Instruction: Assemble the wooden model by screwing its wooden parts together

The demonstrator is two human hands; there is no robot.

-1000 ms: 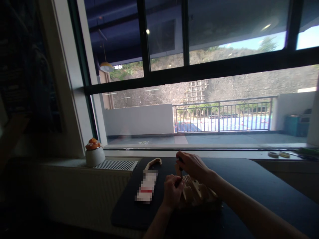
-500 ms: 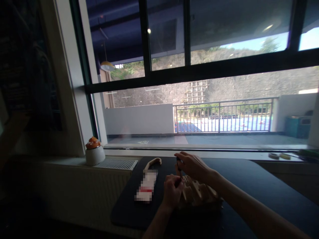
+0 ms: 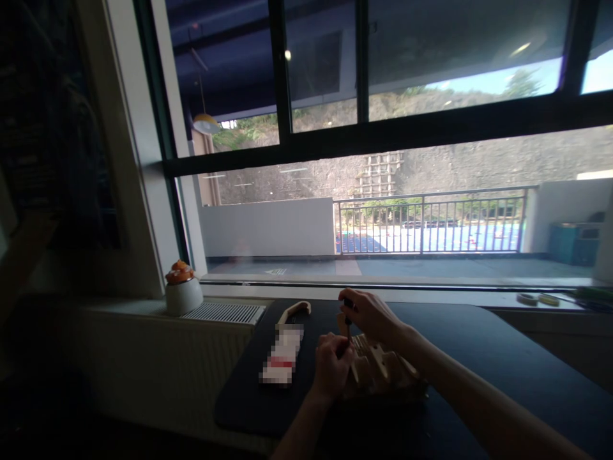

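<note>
My right hand [image 3: 368,311] is closed around the dark handle of a screwdriver [image 3: 348,318], held upright with its shaft pointing down. Just below it, my left hand [image 3: 331,361] is closed at the near left edge of a wooden piece with several raised, rounded parts [image 3: 378,367]. The screwdriver's tip ends at the left fingertips, and what it meets there is hidden. Behind the left hand a small pale wooden part [image 3: 341,323] sticks up. The left fingers seem to pinch at the wooden piece's edge, but the exact hold is dim.
A dark table [image 3: 469,364] lies under the work. Left of my hands are a pixelated flat item [image 3: 283,354] and a curved wooden piece [image 3: 294,311]. A white pot with an orange top [image 3: 183,295] stands on the sill. Tape rolls [image 3: 527,298] lie at the right.
My right hand has shifted slightly and its grip on the screwdriver handle looks a little different. The left hand and wooden piece have stayed nearly still.
</note>
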